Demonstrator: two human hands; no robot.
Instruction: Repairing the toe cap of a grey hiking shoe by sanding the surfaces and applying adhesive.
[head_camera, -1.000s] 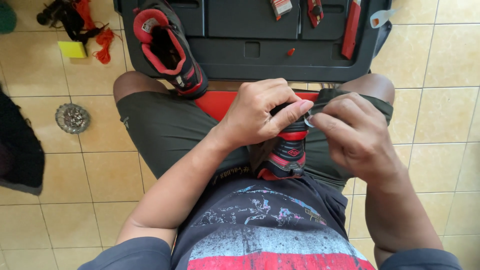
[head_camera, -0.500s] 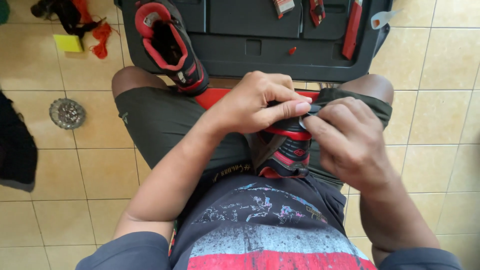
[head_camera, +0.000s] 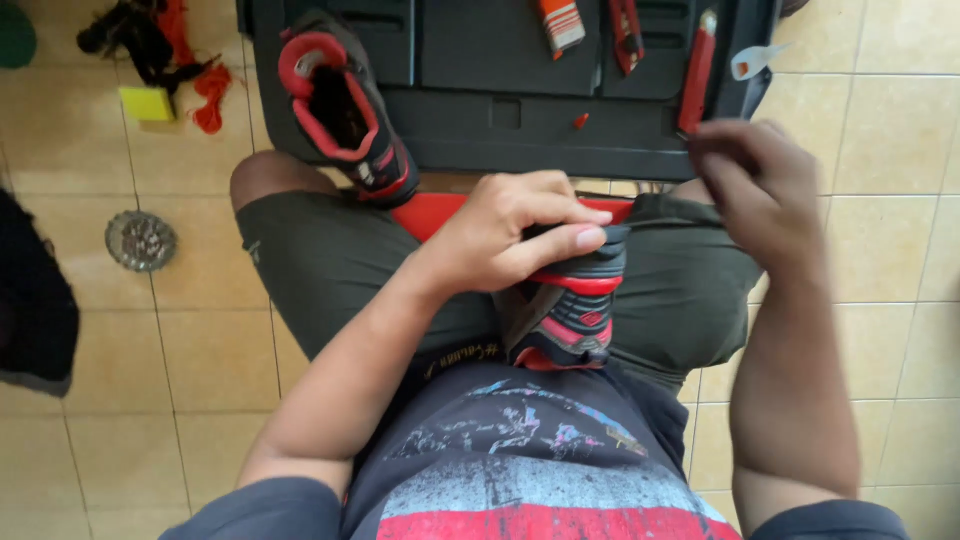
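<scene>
Two hands are working over my lap: my left hand (head_camera: 505, 235) is curling its fingers over the top of a black and red shoe (head_camera: 565, 310), pressing it down between my thighs, thumb and forefinger stretching along its upper edge. That shoe is lying directly under this hand, its toe pointing back toward my belly. My right hand (head_camera: 755, 185) is hovering up and off to the side, well apart from the shoe, with the fingers bunching together as if pinching something thin; the blur is keeping me from telling what, if anything, is sitting between them. Ahead of my left hand, a second matching shoe (head_camera: 340, 110) is resting with its opening upward against the edge of a dark plastic tray (head_camera: 500, 130). Just beyond my right hand, a red-handled cutter (head_camera: 697, 72) is lying on that tray. Far out past my left hand, a round metal drain (head_camera: 141, 241) is sitting in the tiled floor (head_camera: 160, 360).
</scene>
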